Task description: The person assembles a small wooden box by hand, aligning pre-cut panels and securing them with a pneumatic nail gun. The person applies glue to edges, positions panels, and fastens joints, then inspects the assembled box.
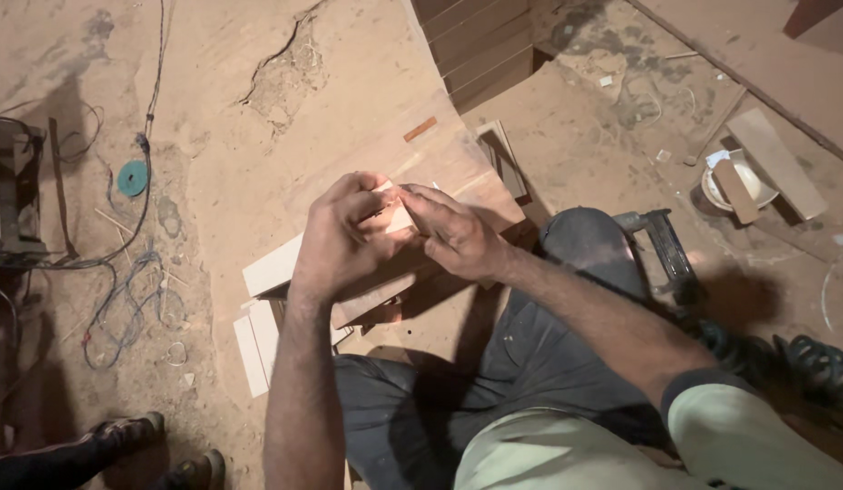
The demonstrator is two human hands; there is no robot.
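Pinching a small pale wood piece between them, both hands meet near the middle of the view. Left hand is curled closed, its fingers wrapped over the piece from nine o'clock; right hand comes in from three o'clock, fingertips pressed on the same piece. How much of the piece lies hidden inside the left fist cannot be told. Under the hands a long pale board lies on a plywood sheet, with short offcuts at seven o'clock of the hands. A nail gun rests on the floor at three o'clock, just beside the bent knee. A white bowl sits at two o'clock, well apart. A teal disc and tangled wires lie at nine o'clock. Another person's shoes show at seven o'clock
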